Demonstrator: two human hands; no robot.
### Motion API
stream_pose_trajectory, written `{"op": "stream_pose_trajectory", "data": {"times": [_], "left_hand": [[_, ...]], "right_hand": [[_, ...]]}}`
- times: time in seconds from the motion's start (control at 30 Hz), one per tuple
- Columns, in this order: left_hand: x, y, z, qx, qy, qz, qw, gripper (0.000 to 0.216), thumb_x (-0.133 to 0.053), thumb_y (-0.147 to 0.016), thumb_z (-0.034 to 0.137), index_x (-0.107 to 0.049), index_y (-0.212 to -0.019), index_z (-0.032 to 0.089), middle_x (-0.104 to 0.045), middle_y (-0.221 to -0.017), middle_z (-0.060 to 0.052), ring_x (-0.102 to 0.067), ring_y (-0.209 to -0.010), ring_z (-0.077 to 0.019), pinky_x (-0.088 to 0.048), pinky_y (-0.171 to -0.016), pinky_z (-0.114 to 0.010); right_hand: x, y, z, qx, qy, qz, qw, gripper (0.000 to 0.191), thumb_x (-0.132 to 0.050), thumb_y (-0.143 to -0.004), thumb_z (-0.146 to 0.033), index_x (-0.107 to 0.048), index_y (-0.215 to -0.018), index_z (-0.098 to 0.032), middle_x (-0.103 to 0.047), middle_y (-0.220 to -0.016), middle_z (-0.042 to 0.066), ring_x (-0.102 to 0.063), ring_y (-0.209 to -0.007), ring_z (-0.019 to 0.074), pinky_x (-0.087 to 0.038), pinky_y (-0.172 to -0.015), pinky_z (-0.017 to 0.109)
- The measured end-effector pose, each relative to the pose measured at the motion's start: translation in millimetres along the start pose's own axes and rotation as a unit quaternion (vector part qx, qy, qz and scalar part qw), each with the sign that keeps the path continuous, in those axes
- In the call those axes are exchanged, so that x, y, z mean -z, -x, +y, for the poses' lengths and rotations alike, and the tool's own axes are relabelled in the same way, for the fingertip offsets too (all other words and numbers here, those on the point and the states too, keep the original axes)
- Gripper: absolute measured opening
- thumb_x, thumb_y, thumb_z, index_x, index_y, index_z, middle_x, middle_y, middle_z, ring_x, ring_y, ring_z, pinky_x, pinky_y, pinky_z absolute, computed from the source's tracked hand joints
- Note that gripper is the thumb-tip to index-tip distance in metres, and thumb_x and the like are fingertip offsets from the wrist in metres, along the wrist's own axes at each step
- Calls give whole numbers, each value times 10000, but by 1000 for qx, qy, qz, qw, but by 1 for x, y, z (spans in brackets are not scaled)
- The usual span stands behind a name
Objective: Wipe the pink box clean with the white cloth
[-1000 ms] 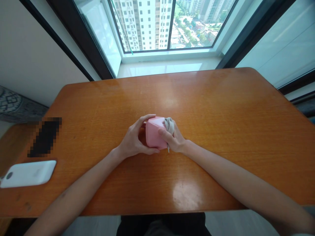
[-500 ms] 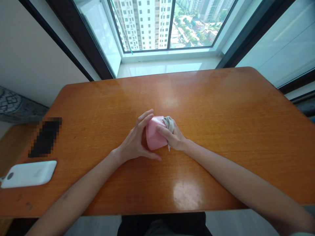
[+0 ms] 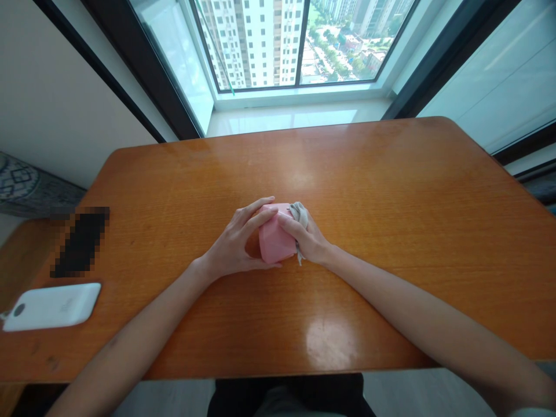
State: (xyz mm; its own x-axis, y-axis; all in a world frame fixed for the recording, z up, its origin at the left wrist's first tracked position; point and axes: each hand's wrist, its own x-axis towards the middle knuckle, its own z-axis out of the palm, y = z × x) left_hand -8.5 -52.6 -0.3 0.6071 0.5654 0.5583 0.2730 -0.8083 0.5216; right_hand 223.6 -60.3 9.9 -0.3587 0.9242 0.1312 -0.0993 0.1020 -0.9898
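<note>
A small pink faceted object (image 3: 274, 243) rests on the orange wooden table (image 3: 391, 191) near its middle. My left hand (image 3: 237, 243) wraps round its left side, fingers curled over the top and thumb under its front edge. My right hand (image 3: 309, 240) presses a small grey cloth (image 3: 300, 213) against the object's right side, fingers closed on the cloth. Both hands touch the pink object.
A white flat device (image 3: 54, 306) lies at the table's left front edge. A blurred dark patch (image 3: 80, 240) sits just behind it. A window sill and large windows lie beyond the table's far edge. A wall and a patterned cushion are at the left.
My left fingers lifted off the pink object half a second ago and have now closed over its top again. The object has turned slightly. My right hand stays on the cloth.
</note>
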Motion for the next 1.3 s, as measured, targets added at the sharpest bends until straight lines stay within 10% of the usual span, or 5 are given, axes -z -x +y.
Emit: {"op": "stream_pose_trajectory", "data": {"times": [0.47,0.8,1.3], "left_hand": [[-8,-5,12,204,211,20,956,1116,-956,-738,757,-521,-1647,281,-717,-1482,-122,-741,-1269,-355,-633,-1089,-460],[-10,0,6,56,96,16,994,1407,-1018,-699,712,-205,-1801,389,-296,-1841,-192,-363,-1690,-479,-401,-1355,-733],[4,3,-2,27,14,-9,1000,1260,-1011,-806,560,-267,-1792,313,-443,-1791,-220,-519,-1632,-403,-518,-1311,-592]], "right_hand": [[-2,1,-6,38,50,-23,998,533,-699,-982,-696,-589,-776,-217,-542,-711,-6,-484,-647,144,-448,-588,290],[-1,1,3,-11,12,8,1000,532,-652,-1013,-702,-609,-810,-212,-500,-740,-16,-434,-662,130,-374,-584,262],[0,-1,6,-19,5,5,1000,571,-640,-1004,-742,-542,-787,-223,-462,-755,-23,-410,-674,128,-336,-590,266]]}}
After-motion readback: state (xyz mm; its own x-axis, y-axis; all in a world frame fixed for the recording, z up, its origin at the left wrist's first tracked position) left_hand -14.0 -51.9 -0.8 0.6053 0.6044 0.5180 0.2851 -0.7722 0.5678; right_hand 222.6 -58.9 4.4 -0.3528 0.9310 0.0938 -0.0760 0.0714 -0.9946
